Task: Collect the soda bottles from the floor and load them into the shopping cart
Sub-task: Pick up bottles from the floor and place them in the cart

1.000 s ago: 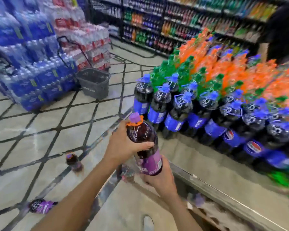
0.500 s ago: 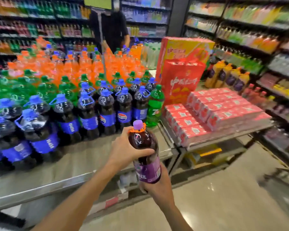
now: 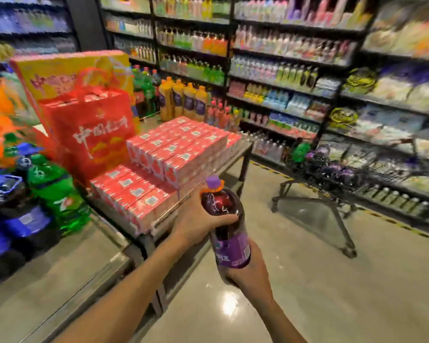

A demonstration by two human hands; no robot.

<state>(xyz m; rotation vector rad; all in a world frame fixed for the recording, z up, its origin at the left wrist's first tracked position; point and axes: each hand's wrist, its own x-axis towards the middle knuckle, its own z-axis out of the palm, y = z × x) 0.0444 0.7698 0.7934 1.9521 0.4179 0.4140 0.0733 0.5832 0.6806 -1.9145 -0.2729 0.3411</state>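
I carry a dark soda bottle (image 3: 224, 214) with a purple cap and purple label, upright in front of me. My left hand (image 3: 196, 216) grips its upper body, thumb across the front. My right hand (image 3: 249, 273) cups the base from below, fingers curled around it. The black shopping cart (image 3: 332, 174) stands to the right in the aisle, beside the shelves, with several dark purple-capped bottles and a green one inside. It is some way beyond the bottle I hold.
A low display table (image 3: 104, 248) at left carries blue-label and green soda bottles (image 3: 52, 191). Stacked red cartons (image 3: 164, 157) and a red gift bag (image 3: 92, 134) fill a second table. Drink shelves (image 3: 282, 70) line the back and right. Glossy floor (image 3: 332, 293) lies between me and the cart.
My view has swung right, from the floor bottles and soda display to the red cartons and then the cart. Both hands keep the same hold on the bottle.
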